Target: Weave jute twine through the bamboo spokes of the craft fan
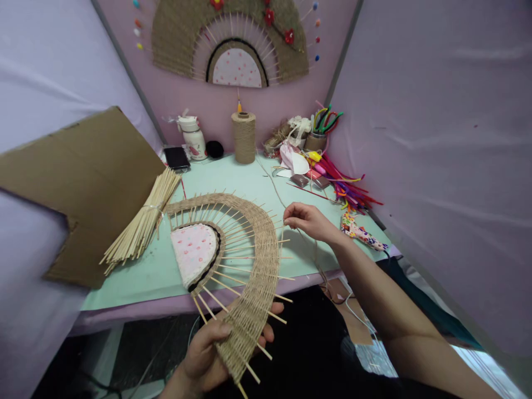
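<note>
A half-round fan woven from twine over thin wooden sticks (266,238) is tilted over the front of the table. Its inner half-disc of pink-dotted white cloth (194,249) has a black braided edge. My left hand (211,346) grips the near end of the woven band, thumb on top and fingers beneath. Beside the band's outer edge, my right hand (305,219) pinches a strand of twine (272,178) between thumb and fingertips. The strand runs back toward a large twine spool (244,138). Stick tips jut out past the weave along the outer rim.
A bundle of thin sticks (143,221) leans by a cardboard sheet (91,183) on the left. Behind stand a white bottle (193,138) and a dark phone-like slab (177,158). Coloured pipe cleaners (349,185), scissors (326,119) and a flower-patterned glue gun (361,233) lie right. A finished fan (174,50) hangs behind.
</note>
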Tool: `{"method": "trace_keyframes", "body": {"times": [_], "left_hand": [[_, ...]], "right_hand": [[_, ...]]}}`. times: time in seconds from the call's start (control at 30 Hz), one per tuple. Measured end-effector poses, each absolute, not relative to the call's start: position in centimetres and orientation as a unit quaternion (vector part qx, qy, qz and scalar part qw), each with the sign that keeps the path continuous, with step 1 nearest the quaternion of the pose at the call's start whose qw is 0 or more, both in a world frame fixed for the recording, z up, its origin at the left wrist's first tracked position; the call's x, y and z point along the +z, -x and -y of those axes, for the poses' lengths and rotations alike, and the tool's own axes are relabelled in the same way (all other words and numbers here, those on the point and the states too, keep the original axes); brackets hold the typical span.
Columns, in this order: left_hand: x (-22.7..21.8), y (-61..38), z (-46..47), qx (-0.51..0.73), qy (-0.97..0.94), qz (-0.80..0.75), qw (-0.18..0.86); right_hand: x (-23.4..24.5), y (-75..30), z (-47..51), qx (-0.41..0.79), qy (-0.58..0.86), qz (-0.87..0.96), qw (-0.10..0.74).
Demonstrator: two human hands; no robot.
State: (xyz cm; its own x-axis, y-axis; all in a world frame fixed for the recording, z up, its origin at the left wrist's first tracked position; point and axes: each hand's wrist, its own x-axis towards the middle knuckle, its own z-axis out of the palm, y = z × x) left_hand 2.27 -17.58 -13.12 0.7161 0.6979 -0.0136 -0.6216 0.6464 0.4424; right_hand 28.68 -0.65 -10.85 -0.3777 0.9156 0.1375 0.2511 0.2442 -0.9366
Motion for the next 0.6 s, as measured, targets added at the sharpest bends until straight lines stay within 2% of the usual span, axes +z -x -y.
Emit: {"method": "trace_keyframes", "body": {"times": [0.27,0.43,0.6], "left_hand": [[-12.4,-2.6,17.5,0.361,-0.228,-0.067,0.902],[-12.7,-3.1,17.2,0.342,-0.241,-0.055,0.907],[-12.7,-3.6,17.1,0.339,-0.233,-0.064,0.909]], "right_hand": [[-13.3,-25.5,2.8,0.509,0.440,0.537,0.510],[-13.7,-23.4,4.2,0.618,0.451,0.385,0.515],[-13.6,-22.4,4.1,0.669,0.442,0.313,0.509]]}}
